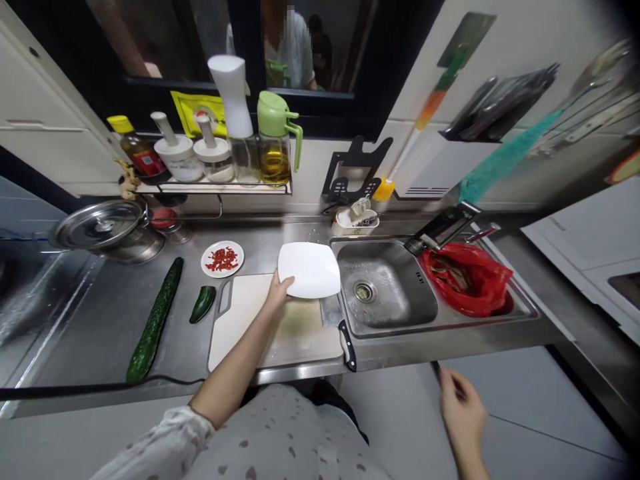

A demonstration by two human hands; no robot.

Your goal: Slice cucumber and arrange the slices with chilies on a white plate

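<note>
My left hand (281,291) grips a white square plate (310,268) by its left edge, thumb on top. The plate is above the far right part of the cutting board (240,327), beside the sink. At the board's right edge is a knife (349,347) with a black riveted handle. Low at the right, in front of the counter, my right hand (463,407) is closed with curled fingers. A thin dark piece shows at its fingertips; I cannot make out what it is. Left of the board are a cut cucumber piece (203,304) and a long cucumber (156,320).
A small plate of chopped red pieces (223,259) stands behind the board. At right are the sink (390,283) and a red plastic bag (467,280). A lidded pot (107,230) stands at left. Seasoning jars and an oil bottle (275,147) line the shelf.
</note>
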